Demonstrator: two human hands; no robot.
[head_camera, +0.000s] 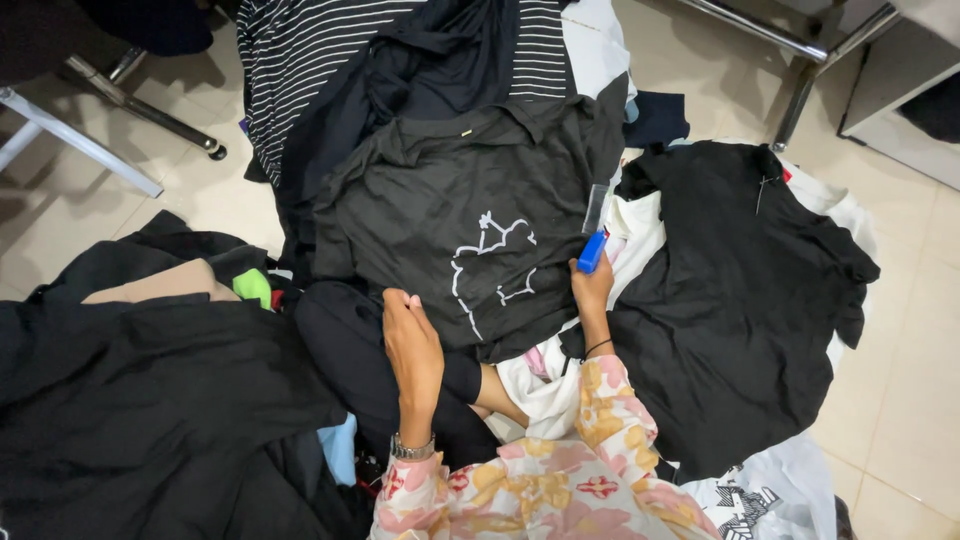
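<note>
A black T-shirt (450, 200) with a white outline print lies spread over my lap in the middle of the head view. My left hand (412, 345) rests flat on its lower left edge, fingers together and pointing away from me. At the shirt's right edge, my right hand (592, 285) is closed around a small blue tool (592, 250) with a clear cap pointing up. A watch sits on my left wrist and a thin dark band on my right.
Dark clothes are heaped at the left (150, 400). A striped garment (300, 60) lies beyond the shirt. Another black garment (740, 290) and white printed ones (780, 500) lie at the right. Metal chair legs (90, 150) and a table leg (800, 95) stand on the tiled floor.
</note>
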